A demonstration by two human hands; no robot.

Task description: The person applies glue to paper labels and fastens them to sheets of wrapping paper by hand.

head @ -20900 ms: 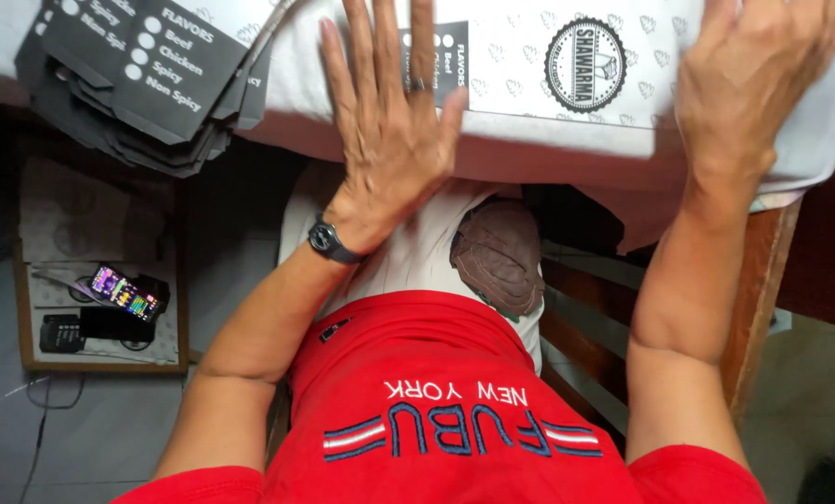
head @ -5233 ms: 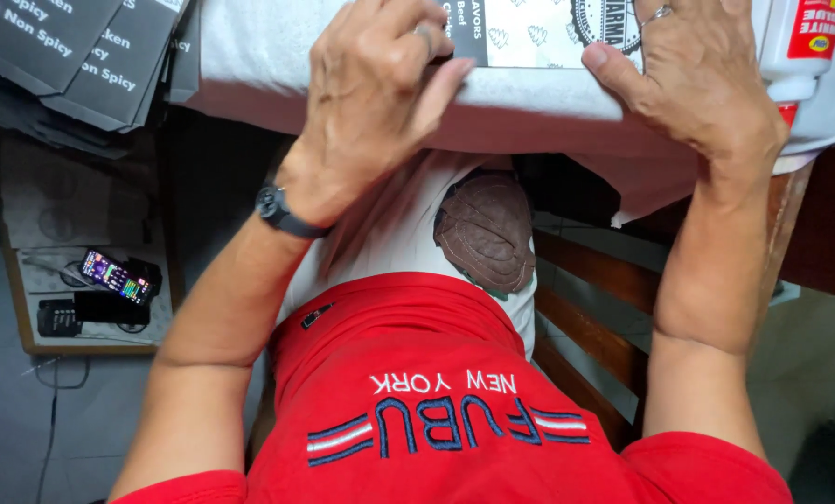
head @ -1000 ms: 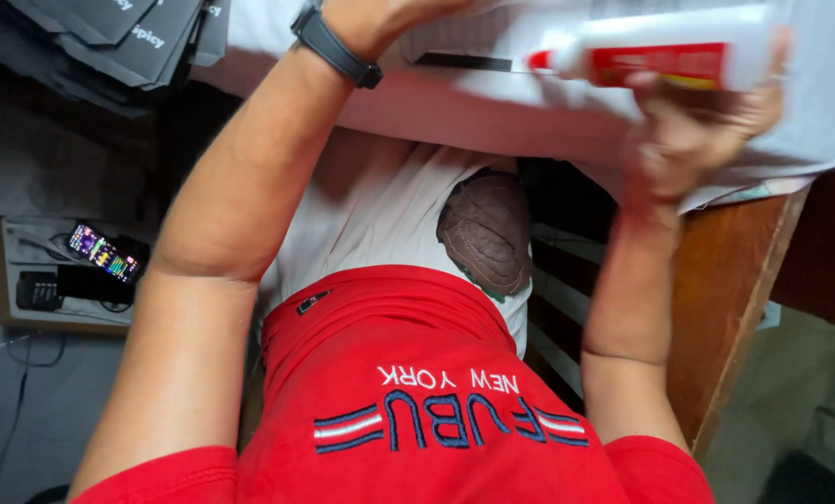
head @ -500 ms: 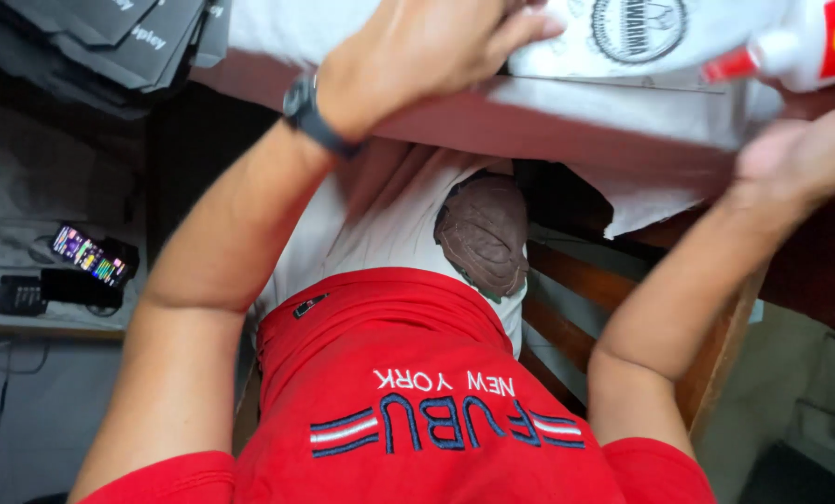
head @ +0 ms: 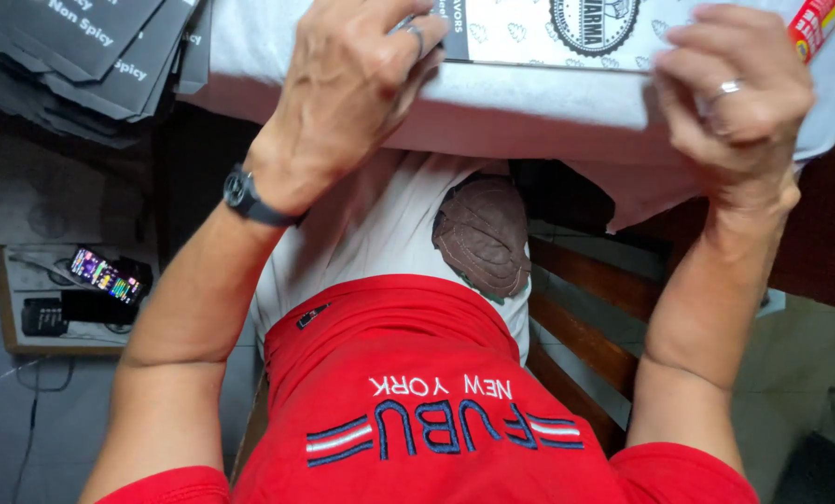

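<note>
Down below, grey floor is showing on both sides of the seated person, with a wooden chair (head: 576, 308) underneath and a low shelf (head: 26, 280) at the left carrying a lit phone (head: 105, 275). Up top, the bench (head: 529, 121) edge is running across the view under a pale cover, and a stack of dark printed cartons (head: 91, 47) is sitting at its left end.

Compared with half a second ago, the right hand (head: 735, 103) has come back in from the far right and is now gripping the white printed paper bag (head: 548, 23) at the bench edge; its fingers are curling down, clamped on the bag's right side. The red and white bottle (head: 814, 19) is no longer in that hand; it is lying just beyond it at the top corner. The left hand (head: 352, 84) is staying on the bag's left part, fingers bent together and pressing on it. A dark watch (head: 245, 196) is showing on that wrist, a ring on each hand.
</note>
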